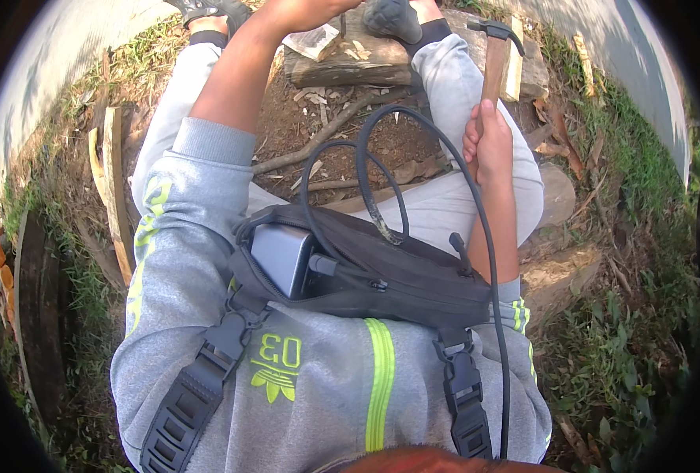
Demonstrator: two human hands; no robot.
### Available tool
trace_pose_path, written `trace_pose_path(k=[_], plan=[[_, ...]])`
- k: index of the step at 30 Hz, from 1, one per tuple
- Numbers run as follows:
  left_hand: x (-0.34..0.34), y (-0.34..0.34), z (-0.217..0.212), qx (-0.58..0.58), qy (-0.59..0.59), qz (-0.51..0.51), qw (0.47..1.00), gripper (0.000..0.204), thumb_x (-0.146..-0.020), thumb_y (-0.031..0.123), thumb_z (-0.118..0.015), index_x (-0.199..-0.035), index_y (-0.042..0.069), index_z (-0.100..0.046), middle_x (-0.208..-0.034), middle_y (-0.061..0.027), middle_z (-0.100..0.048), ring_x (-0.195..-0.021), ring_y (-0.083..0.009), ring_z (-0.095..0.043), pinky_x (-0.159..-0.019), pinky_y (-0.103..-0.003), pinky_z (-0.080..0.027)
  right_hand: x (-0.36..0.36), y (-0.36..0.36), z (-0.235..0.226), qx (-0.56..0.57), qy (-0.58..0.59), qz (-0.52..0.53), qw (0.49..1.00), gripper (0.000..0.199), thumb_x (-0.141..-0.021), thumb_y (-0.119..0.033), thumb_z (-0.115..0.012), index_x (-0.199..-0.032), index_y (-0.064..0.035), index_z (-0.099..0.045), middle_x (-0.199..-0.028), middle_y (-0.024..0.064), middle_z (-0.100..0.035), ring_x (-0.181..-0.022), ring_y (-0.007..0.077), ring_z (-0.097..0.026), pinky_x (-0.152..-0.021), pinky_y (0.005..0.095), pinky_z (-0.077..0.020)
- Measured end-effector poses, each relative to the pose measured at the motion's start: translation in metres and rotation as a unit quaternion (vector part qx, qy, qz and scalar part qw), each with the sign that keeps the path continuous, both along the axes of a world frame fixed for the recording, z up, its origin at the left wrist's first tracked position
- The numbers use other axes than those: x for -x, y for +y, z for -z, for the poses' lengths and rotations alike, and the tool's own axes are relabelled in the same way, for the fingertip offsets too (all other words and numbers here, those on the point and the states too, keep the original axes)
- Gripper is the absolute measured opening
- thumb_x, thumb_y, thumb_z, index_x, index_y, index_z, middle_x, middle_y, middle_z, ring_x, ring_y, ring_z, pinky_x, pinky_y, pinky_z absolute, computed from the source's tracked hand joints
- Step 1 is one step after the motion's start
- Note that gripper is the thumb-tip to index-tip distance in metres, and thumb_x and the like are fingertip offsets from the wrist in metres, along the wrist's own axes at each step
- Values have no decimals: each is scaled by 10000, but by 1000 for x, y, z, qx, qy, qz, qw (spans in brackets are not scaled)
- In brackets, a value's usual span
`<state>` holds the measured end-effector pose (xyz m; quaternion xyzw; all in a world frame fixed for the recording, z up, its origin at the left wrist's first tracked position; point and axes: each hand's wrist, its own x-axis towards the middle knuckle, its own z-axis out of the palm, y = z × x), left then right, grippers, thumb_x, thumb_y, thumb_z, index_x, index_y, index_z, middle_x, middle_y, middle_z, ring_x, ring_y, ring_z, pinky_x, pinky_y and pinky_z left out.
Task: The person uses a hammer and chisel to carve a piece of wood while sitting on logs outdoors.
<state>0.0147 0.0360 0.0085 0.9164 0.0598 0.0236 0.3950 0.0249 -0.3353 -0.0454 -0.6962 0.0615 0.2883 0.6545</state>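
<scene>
My right hand (490, 146) is wrapped round the wooden handle of a claw hammer (493, 71), held upright over my right thigh with its dark metal head at the top. My left hand (307, 13) reaches forward to the upper edge of the view, which cuts part of it off. Its fingers look pinched round a thin, dark, nail-like rod (343, 25) that points down at the wood; the grip itself is hard to see. Below the rod lies a pale split piece of wood (312, 42) on a thick log (350, 67), between my feet.
Wood chips and a bent branch (318, 150) lie on the soil between my legs. A black waist bag (366, 292) with a grey device (281, 258) and looping cable (363, 158) sits on my lap. Split sticks (115, 189) are at left, a log (559, 276) at right.
</scene>
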Motion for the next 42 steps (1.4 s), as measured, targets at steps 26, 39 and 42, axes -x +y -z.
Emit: trace_pose_path(k=[26,39,42], plan=[[-6,0,24,1,-33,18,999,315,-933,308,-683,-1084,40,-749,-999,-234,-767,-913,-378,-726,-847,-481,-566,-26,98,-195,353,-446,-248,784,453,-1077,-483,-577,-1087,-52,-717,-744,142,-654,-693,294,-651,-692,443,-512],[-21,0,32,-47,-27,27,998,344,-916,330,-692,-1106,49,-750,-1036,-253,-760,-978,-427,-726,-878,-496,-571,-26,90,-169,391,-434,-263,768,423,-1090,-441,-594,-1095,-29,-689,-707,87,-605,-666,208,-598,-657,381,-478],[-24,-2,31,-20,-9,28,999,350,-911,331,-695,-1104,44,-745,-1038,-257,-759,-982,-432,-723,-882,-501,-571,-19,89,-166,251,-417,-188,853,426,-1099,-447,-581,-1103,-31,-669,-691,54,-530,-635,167,-473,-629,348,-425]])
